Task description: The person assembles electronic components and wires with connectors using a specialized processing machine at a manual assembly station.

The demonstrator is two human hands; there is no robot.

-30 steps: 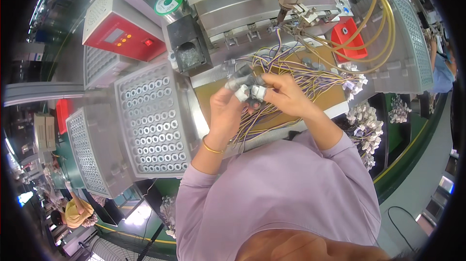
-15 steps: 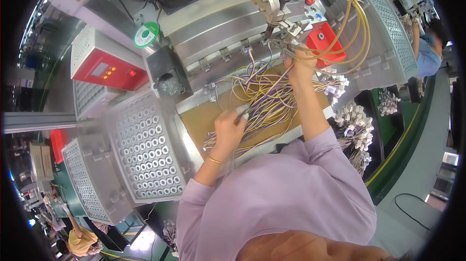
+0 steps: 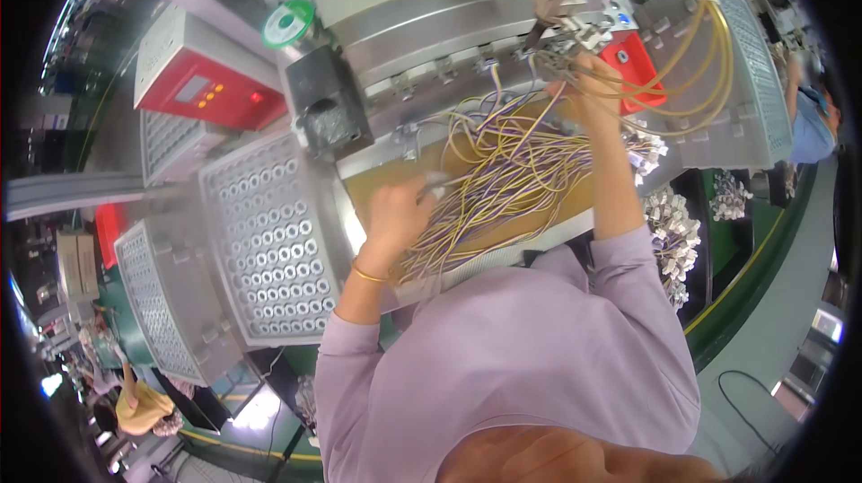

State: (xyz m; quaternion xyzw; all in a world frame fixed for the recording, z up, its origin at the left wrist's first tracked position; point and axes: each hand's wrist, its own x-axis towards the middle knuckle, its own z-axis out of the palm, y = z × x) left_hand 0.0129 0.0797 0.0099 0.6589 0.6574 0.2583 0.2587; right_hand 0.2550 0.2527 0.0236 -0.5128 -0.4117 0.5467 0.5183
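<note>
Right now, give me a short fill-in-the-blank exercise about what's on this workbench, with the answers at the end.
1. The small open bin near the right hand is ____ in colour.
2. In the picture, most of the yellow and purple wires lie to the ____ of the left hand.
3. The rim of the spool is ____.

Missing words: red; right; green.
</note>
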